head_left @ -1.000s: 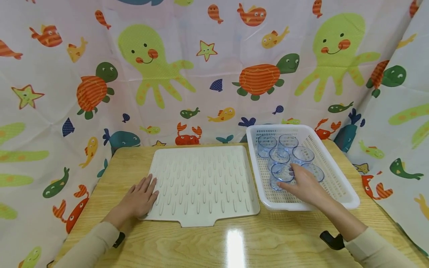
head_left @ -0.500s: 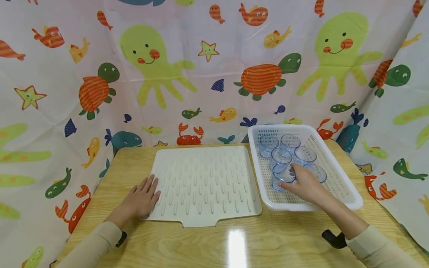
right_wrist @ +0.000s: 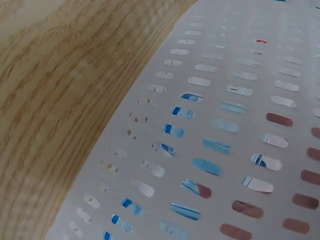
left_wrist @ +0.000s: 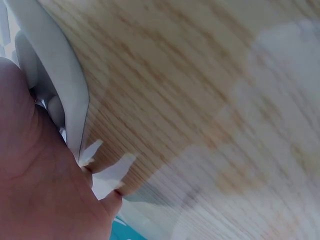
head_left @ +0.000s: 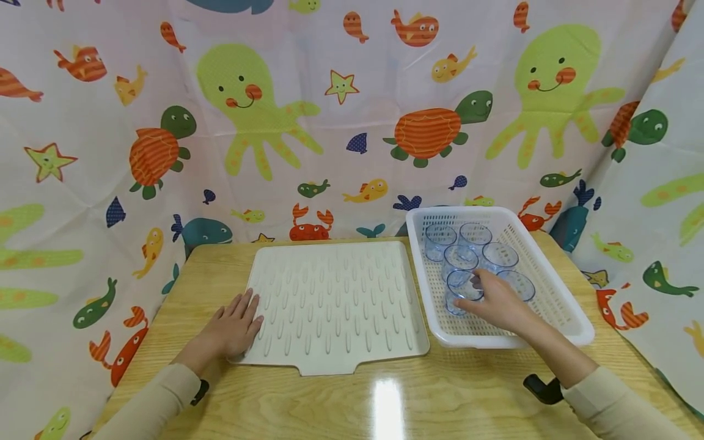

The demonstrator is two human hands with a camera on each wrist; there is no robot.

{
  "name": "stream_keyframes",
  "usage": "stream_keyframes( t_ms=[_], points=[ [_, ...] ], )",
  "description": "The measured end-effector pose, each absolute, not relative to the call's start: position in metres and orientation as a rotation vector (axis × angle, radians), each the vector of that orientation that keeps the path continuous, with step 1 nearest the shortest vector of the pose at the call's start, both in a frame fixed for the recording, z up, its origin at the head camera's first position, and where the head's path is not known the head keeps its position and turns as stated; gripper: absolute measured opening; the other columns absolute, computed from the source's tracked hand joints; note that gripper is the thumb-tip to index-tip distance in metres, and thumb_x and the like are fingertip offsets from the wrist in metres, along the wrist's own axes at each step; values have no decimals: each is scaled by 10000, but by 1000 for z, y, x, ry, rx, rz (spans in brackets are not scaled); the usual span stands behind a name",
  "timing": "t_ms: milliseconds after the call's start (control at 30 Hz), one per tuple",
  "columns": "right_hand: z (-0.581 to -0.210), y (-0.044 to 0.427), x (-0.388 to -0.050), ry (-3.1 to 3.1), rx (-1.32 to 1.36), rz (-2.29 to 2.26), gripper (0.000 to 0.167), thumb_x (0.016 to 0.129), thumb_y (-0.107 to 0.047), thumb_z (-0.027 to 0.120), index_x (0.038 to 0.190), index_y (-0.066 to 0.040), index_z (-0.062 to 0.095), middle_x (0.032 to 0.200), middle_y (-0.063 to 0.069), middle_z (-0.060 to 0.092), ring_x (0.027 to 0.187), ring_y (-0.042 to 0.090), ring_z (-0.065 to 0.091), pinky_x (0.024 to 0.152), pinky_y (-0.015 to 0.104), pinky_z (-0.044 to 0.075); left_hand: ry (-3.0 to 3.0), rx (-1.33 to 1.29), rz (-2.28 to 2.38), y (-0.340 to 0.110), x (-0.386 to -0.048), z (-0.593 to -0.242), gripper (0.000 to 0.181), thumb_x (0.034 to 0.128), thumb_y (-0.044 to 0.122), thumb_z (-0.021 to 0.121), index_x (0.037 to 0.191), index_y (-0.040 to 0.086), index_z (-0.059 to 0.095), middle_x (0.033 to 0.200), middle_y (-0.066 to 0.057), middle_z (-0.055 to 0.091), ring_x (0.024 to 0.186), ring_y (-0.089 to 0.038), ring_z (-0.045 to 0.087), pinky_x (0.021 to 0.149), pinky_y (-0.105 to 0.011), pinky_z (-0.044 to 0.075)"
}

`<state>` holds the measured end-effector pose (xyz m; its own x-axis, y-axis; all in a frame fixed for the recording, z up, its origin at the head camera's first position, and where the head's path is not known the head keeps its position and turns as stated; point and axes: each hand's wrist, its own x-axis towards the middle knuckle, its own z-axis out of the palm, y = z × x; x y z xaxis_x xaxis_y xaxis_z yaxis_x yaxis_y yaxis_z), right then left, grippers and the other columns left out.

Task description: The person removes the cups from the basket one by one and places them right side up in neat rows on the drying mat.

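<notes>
Clear-blue tumbler (head_left: 459, 293), front of white basket (head_left: 550, 260): right grip (head_left: 499, 302) holds it between thumb and fingers. Left grip (head_left: 233, 325) lies flat at white tray (head_left: 330, 293) edge. Step, seemingly grasping; next move calls for lifting clear of neighbouring tumblers (head_left: 461, 258).

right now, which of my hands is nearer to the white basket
Right. The right hand is over the basket, holding a cup in it; the left hand is at the left edge of the tray, the side away from the basket.
</notes>
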<state>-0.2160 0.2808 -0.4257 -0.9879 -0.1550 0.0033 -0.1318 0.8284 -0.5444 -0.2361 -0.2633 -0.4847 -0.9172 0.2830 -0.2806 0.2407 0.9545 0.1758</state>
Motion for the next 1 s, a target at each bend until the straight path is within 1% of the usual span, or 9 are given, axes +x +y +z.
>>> stream_keyframes(
  t_ms=[133, 400, 667, 800, 1000],
  points=[
    [-429, 281, -218, 2951, -224, -888, 822, 919, -358, 763, 1418, 174, 383, 1346, 408, 528, 1228, 549, 550, 943, 646, 499, 2798, 386, 162, -260, -234, -483, 681, 1120, 409, 289, 1626, -16, 122, 1699, -240, 20, 1550, -471, 48, 1179, -712, 95],
    [-431, 282, -220, 2943, -224, -905, 836, 917, -376, 766, 1423, 166, 380, 1357, 404, 525, 1243, 549, 541, 965, 654, 482, 2802, 379, 163, -259, -235, -481, 691, 1118, 421, 305, 1624, -19, 139, 1694, -252, 42, 1545, -481, 59, 1176, -716, 101],
    [-428, 281, -220, 2927, -228, -921, 847, 905, -417, 775, 1409, 147, 393, 1353, 390, 543, 1247, 542, 545, 959, 643, 492, 2810, 376, 160, -262, -235, -483, 687, 1116, 416, 302, 1626, -13, 135, 1698, -241, 40, 1549, -472, 59, 1181, -711, 99],
    [-426, 283, -218, 2938, -237, -934, 851, 897, -436, 781, 1394, 138, 396, 1353, 397, 542, 1240, 552, 547, 948, 643, 498, 2812, 388, 198, -263, -237, -484, 707, 1111, 446, 288, 1628, -12, 133, 1700, -236, 37, 1550, -470, 50, 1181, -712, 81],
    [-422, 284, -215, 2934, -227, -966, 876, 899, -443, 778, 1416, 135, 371, 1372, 390, 537, 1268, 546, 531, 975, 647, 482, 2794, 370, 193, -262, -235, -481, 688, 1115, 410, 295, 1626, -17, 124, 1699, -239, 26, 1550, -471, 44, 1187, -703, 77]
  ],
)
